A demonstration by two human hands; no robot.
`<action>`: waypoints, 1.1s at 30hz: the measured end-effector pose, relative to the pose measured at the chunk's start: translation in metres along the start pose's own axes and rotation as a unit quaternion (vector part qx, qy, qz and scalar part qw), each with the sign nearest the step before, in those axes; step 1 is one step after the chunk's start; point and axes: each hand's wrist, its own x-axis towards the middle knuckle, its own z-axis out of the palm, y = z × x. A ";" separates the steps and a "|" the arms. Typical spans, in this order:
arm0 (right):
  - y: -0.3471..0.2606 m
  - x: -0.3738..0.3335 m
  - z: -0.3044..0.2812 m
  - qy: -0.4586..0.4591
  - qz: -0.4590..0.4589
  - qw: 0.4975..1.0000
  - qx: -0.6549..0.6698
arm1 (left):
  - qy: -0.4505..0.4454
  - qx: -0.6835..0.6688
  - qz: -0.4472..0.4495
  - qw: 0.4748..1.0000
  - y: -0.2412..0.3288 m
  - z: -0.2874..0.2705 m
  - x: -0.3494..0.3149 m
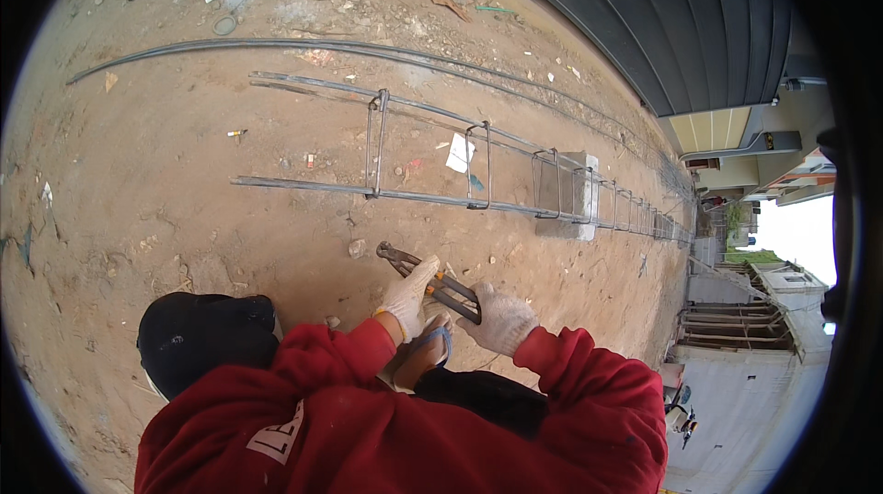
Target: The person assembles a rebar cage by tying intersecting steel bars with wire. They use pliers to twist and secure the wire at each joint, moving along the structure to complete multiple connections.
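Observation:
Both my hands wear whitish knitted work gloves. A pair of pincers (451,299) with dark handles and orange bands lies across them, its metal jaws pointing up and left. My left hand (410,295) is closed around it behind the jaws. At the handle ends, my right hand (502,317) grips with bent fingers. Beyond the pincers, a long rebar cage (432,197) with square stirrups runs from left to right, apart from my hands. A grey concrete block (581,190) stands under the cage.
Below my hands is a sandalled foot (425,349). A rounded dark cloth shape (207,338) is beside my left arm. Long loose bars (368,49) lie beyond the cage on bare dirt (184,163). Dark corrugated metal sheeting (662,16) rises at upper right; a grey wall (745,411) stands at right.

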 end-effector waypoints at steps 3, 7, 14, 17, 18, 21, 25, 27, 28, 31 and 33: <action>0.021 0.007 0.012 -0.013 -0.006 0.999 -0.046 | 0.078 0.060 0.084 0.992 -0.025 0.002 0.017; 0.051 0.029 0.050 -0.001 -0.031 0.997 0.065 | 0.049 0.169 0.144 0.974 -0.026 -0.009 0.051; 0.075 0.108 0.132 0.043 -0.050 0.974 0.216 | 0.145 0.407 0.258 0.864 0.000 -0.018 0.138; 0.077 0.111 0.159 0.022 -0.073 0.973 0.218 | 0.204 0.547 0.410 0.700 -0.001 -0.010 0.128; 0.079 0.109 0.164 0.045 -0.122 0.965 0.226 | 0.152 0.455 0.382 0.790 -0.001 -0.006 0.117; 0.087 0.097 0.163 0.054 -0.230 0.945 0.228 | 0.060 0.204 0.259 0.942 -0.025 0.019 0.077; 0.089 0.091 0.112 0.017 -0.337 0.916 0.218 | 0.116 0.347 0.281 0.887 -0.031 0.042 0.030; 0.093 0.082 0.063 0.113 -0.318 0.933 0.123 | 0.157 0.384 0.356 0.837 -0.031 0.039 0.017; 0.094 0.072 0.035 0.133 -0.282 0.948 0.059 | 0.178 0.396 0.389 0.812 -0.030 0.033 0.013; 0.095 0.013 -0.042 0.359 -0.409 0.834 0.088 | 0.217 0.432 0.447 0.752 -0.031 0.005 0.013; 0.088 -0.037 -0.077 0.442 -0.508 0.739 0.028 | 0.225 0.482 0.514 0.673 -0.030 -0.011 0.022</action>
